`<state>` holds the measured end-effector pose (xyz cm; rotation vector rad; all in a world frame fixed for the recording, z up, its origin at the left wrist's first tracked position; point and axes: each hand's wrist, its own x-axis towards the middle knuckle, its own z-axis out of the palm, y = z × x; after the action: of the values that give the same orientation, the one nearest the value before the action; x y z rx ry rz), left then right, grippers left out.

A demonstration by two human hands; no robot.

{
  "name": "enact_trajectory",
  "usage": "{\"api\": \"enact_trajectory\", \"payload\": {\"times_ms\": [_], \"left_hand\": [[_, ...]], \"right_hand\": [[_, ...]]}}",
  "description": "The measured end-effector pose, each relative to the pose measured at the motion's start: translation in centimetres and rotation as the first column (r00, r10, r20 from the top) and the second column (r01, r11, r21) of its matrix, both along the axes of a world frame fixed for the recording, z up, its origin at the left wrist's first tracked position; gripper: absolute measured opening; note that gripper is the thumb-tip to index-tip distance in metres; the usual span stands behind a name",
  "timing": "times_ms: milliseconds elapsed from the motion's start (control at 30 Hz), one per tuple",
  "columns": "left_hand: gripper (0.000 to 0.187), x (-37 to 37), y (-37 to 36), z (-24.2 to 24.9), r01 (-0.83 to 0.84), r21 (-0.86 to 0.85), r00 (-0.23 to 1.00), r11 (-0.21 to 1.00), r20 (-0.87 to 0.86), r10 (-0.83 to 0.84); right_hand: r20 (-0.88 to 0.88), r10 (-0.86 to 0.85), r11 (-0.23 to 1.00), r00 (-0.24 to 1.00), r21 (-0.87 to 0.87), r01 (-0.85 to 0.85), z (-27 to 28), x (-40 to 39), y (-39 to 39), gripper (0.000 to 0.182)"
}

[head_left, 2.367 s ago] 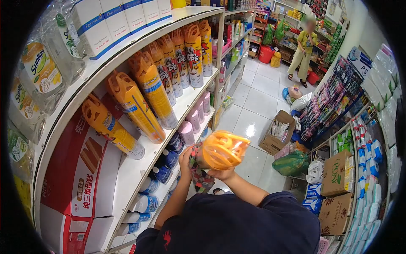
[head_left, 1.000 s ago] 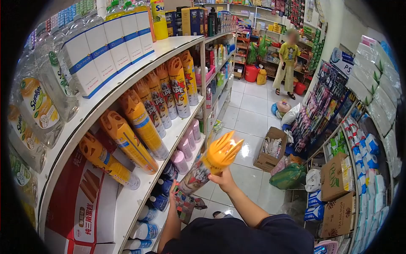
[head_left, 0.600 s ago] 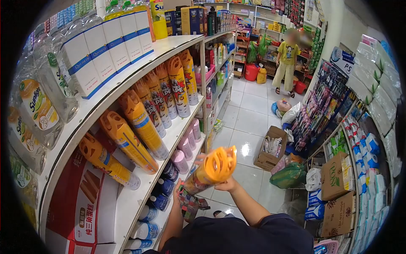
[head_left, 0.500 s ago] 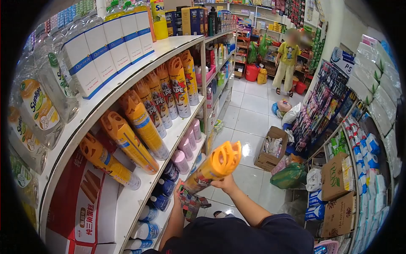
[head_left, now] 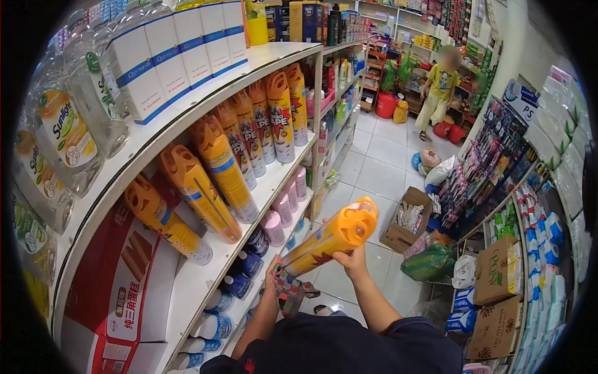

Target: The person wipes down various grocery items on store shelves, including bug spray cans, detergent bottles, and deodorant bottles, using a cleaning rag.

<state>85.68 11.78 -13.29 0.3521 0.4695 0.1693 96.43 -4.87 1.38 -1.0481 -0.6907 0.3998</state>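
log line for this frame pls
right hand: holds spray can, tilted | left hand: cloth at can base | shelf: orange cans, left

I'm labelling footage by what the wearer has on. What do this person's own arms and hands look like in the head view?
Both forearms are bare from the elbow down. The left hand and right hand wear no gloves, and no watch, ring or bracelet shows. The upper arms are covered by a dark navy top with short sleeves; a small red mark sits low on its left side.
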Motion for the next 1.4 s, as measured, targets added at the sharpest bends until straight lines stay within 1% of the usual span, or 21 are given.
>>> {"api": "enact_trajectory", "payload": {"times_ms": [100, 133, 167, 233, 300, 400, 500, 567, 633, 700, 767, 800, 833, 900, 967, 1067, 1133, 1167, 1233, 1333, 1400], "left_hand": [[0.040, -1.4, -2.4, 5.9, -0.122, 0.132, 0.984, 0.984, -0.113, 0.137], [0.036, -1.4, -1.9, 4.7, -0.196, 0.186, 0.959, 0.963, -0.166, 0.228], [0.031, -1.6, -1.7, 3.5, -0.237, 0.209, 0.940, 0.949, -0.197, 0.278], [0.029, -2.0, -1.5, 3.1, -0.170, 0.064, 0.983, 0.983, -0.055, 0.174], [0.029, -2.6, -1.4, 2.9, -0.229, 0.042, 0.971, 0.972, -0.060, 0.232], [0.028, -3.3, -1.6, 3.4, -0.354, 0.040, 0.930, 0.934, -0.090, 0.356], [0.029, -3.8, -1.3, 2.0, -0.463, 0.089, 0.871, 0.882, -0.141, 0.472], [0.034, -4.1, -1.7, 5.2, -0.447, 0.183, 0.886, 0.876, -0.044, 0.462], [0.036, -4.3, -0.7, 5.1, -0.313, 0.163, 0.946, 0.936, -0.030, 0.321], [0.038, -4.2, 0.0, 4.5, -0.167, 0.136, 0.985, 0.977, -0.017, 0.170], [0.039, -4.0, 0.0, 3.4, -0.201, 0.249, 0.950, 0.947, -0.184, 0.250], [0.039, -3.9, 0.1, 3.0, -0.289, 0.267, 0.945, 0.919, -0.074, 0.318], [0.038, -3.5, 0.4, 2.9, -0.381, 0.273, 0.921, 0.883, 0.030, 0.388], [0.036, -4.3, -0.2, 7.3, -0.458, 0.320, 0.852, 0.829, -0.109, 0.512], [0.035, -3.9, 0.5, 7.4, -0.613, 0.349, 0.752, 0.709, -0.017, 0.659], [0.031, -4.5, 0.9, 8.8, -0.512, 0.319, 0.832, 0.798, -0.049, 0.553], [0.029, -4.9, 0.3, 9.5, -0.481, 0.418, 0.818, 0.771, -0.102, 0.566], [0.028, -4.8, -0.1, 10.1, -0.428, 0.515, 0.811, 0.742, -0.143, 0.567], [0.025, -4.5, -1.1, 11.4, -0.558, 0.452, 0.767, 0.696, -0.039, 0.640], [0.023, -5.0, -1.1, 11.0, -0.451, 0.771, 0.805, 0.449, 0.135, 0.577], [0.022, -5.5, -1.1, 11.5, -0.431, 0.832, 0.802, 0.351, 0.174, 0.572]], "right_hand": [[0.057, -0.008, 0.974, 0.998, 0.225, -0.005, 1.3, -0.8, 0.3, 0.096], [0.103, 0.038, 0.951, 0.994, 0.302, -0.068, 2.1, -0.4, 0.2, 0.102], [0.120, 0.049, 0.945, 0.992, 0.316, -0.085, 2.4, 0.5, 0.4, 0.102], [0.213, 0.420, 0.856, 0.882, 0.231, -0.463, 2.5, 1.7, 0.2, 0.107], [0.125, 0.482, 0.850, 0.867, 0.173, -0.498, 2.5, 1.3, 0.0, 0.104], [-0.143, 0.007, 1.000, 0.990, -0.026, -0.011, 1.6, 0.0, 1.3, 0.074], [-0.152, -0.019, 0.990, 0.988, 0.136, 0.040, 1.1, -0.6, 2.3, 0.072], [-0.058, 0.146, 0.969, 0.988, 0.209, -0.131, 2.3, 0.2, 2.4, 0.078], [0.280, 0.509, 0.739, 0.814, 0.342, -0.580, 2.5, 1.1, 2.7, 0.092], [0.142, 0.638, 0.656, 0.757, 0.414, -0.631, 1.2, 1.0, 2.8, 0.091], [0.030, 0.365, 0.850, 0.931, 0.396, -0.346, 0.6, 0.7, 3.4, 0.084], [0.001, 0.180, 0.938, 0.984, 0.301, -0.172, 0.8, 0.5, 3.7, 0.081], [-0.004, -0.004, 0.983, 1.000, 0.186, 0.005, 1.1, 0.6, 4.3, 0.078], [-0.226, -0.091, 0.972, 0.970, 0.192, 0.136, 1.5, 0.6, 5.2, 0.079], [-0.294, 0.141, 0.930, 0.945, 0.367, -0.025, 0.0, 1.7, 5.3, 0.082], [-0.197, 0.256, 0.815, 0.946, 0.570, -0.101, 3.1, -0.2, 5.9, 0.087], [0.031, 0.496, 0.589, 0.868, 0.722, -0.363, 3.9, 0.8, 6.0, 0.090], [0.029, 0.501, 0.587, 0.865, 0.723, -0.364, 4.3, 1.0, 6.0, 0.090], [0.141, 0.570, 0.491, 0.810, 0.732, -0.473, 4.9, 1.5, 5.9, 0.089], [0.142, 0.589, 0.469, 0.796, 0.742, -0.479, 5.2, 2.2, 5.5, 0.089], [0.081, 0.593, 0.490, 0.801, 0.753, -0.439, 5.4, 1.9, 5.3, 0.086]]}}
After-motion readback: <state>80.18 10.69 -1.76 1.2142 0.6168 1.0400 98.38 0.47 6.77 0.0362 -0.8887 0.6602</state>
